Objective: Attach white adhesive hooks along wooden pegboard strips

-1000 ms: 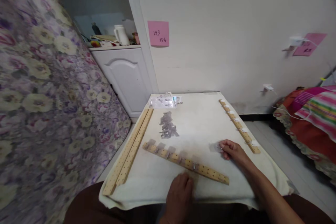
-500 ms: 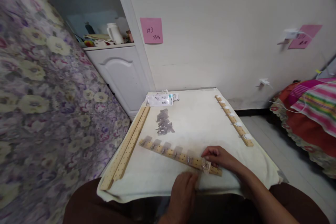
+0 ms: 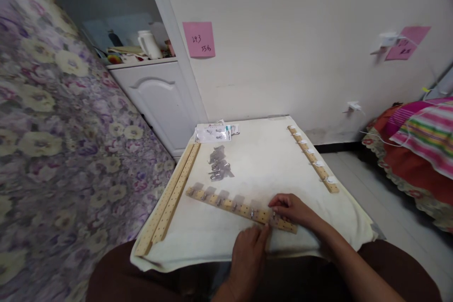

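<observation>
Slanting across the near part of the cloth-covered table is a pale wooden strip (image 3: 244, 209) with rows of holes. Along it sit several small clear packets, each with a little metal piece (image 3: 234, 206). My right hand (image 3: 290, 209) is over the strip's right end, its thumb and fingers pinched at a clear packet (image 3: 273, 217) there. From the near side my left hand (image 3: 248, 249) reaches in, index finger extended to the strip's front edge beside that packet. Its other fingers are curled, and what they hold, if anything, is hidden.
Loose clear packets (image 3: 218, 165) lie in a pile behind the strip. Two long holed wooden strips (image 3: 171, 198) line the table's left side. A strip with white round tags (image 3: 313, 158) lies at right. Flat printed packaging (image 3: 212, 133) lies at the back left corner.
The packet at the strip's right end has shifted slightly left and sits against the strip. My left index finger has moved forward to the strip's edge; the right hand has barely moved.
</observation>
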Tool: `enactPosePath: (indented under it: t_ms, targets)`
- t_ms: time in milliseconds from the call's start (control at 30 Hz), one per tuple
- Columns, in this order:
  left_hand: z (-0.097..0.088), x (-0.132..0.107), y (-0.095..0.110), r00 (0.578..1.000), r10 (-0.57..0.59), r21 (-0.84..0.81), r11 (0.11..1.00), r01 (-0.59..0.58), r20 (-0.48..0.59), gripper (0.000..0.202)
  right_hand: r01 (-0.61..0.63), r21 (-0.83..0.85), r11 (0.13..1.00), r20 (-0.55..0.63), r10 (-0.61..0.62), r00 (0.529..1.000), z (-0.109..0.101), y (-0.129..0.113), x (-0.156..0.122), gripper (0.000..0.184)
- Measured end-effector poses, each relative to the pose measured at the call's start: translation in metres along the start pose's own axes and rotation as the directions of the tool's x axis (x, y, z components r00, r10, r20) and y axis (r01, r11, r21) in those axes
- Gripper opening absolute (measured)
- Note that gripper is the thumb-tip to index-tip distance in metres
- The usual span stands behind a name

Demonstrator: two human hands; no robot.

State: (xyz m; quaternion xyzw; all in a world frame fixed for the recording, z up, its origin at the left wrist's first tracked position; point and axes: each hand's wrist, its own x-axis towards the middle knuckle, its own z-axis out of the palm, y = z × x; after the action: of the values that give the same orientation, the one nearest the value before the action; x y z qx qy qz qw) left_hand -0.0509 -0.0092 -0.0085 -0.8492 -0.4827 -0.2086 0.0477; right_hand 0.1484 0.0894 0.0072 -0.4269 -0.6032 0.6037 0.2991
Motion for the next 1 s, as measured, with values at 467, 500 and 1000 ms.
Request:
enactPosePath:
  t_ms: [467, 500, 1000]
  targets:
    - [0.0008, -0.002, -0.0001, 0.999, -0.008, 0.013, 1.0, 0.008, 0.042, 0.047, -0.032, 0.026, 0.999, -0.027, 0.032, 0.999, 0.0021, 0.0027, 0.0023, 0.016]
    - [0.0008, -0.002, -0.0001, 0.999, -0.006, 0.014, 1.0, 0.005, 0.046, 0.046, -0.035, 0.022, 0.999, -0.029, 0.035, 0.999, 0.0022, 0.0025, 0.0025, 0.016]
    - [0.0055, -0.0013, 0.0004, 1.0, 0.012, 0.087, 0.996, -0.01, -0.019, 0.046, 0.002, -0.047, 0.999, -0.026, -0.003, 1.0, 0.0002, 0.0013, 0.0007, 0.019]
